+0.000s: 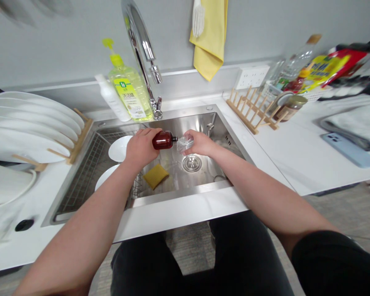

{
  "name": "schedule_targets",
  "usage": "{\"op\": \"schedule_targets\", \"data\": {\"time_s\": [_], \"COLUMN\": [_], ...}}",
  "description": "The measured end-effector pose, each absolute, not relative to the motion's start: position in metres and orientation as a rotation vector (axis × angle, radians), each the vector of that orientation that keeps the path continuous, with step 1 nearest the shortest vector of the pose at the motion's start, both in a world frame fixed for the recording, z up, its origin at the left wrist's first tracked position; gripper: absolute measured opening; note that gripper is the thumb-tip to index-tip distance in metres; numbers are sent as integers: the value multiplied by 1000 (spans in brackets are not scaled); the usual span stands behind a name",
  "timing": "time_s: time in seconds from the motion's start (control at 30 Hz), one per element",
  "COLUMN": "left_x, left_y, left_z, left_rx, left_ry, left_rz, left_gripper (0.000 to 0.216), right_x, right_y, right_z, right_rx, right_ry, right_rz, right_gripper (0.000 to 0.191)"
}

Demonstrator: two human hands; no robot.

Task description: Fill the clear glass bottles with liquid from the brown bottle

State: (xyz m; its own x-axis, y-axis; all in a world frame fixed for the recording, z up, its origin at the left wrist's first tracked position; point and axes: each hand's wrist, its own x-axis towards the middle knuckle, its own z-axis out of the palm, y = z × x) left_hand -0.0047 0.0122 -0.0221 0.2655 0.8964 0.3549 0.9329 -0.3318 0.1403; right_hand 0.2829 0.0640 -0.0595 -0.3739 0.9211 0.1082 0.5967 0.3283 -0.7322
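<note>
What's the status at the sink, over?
Left hand shut on brown bottle, tipped sideways. Right hand shut on clear cup at its mouth. Yellow sponge below, apart.

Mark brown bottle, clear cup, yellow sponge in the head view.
brown bottle (pixel 162 140): head view, middle of its body.
clear cup (pixel 185 143): head view, its side wall.
yellow sponge (pixel 156 176): head view, centre of its top face.

The left hand (pixel 141 147) covers much of the brown plastic bottle (pixel 163 140). The small clear object (pixel 185 143) in the right hand (pixel 200 143) cannot be identified. Colourful packages (pixel 323 70) blur at the far right corner of the desk (pixel 296 160).
</note>
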Motion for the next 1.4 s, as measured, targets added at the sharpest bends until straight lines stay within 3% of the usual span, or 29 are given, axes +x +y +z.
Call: {"op": "schedule_targets", "data": {"time_s": [1.13,1.4], "left_x": [-4,-4], "left_y": [10,11], "left_z": [-21,-22], "left_rx": [-2430,-2426], "left_ry": [-1794,-1750], "left_rz": [-550,-549], "left_gripper": [75,68], "right_x": [282,282], "right_y": [60,60], "right_z": [-55,-55], "right_rx": [-1360,-1347], "right_ry": [-2093,-2094], "right_rz": [833,838], "right_gripper": [66,65]}}
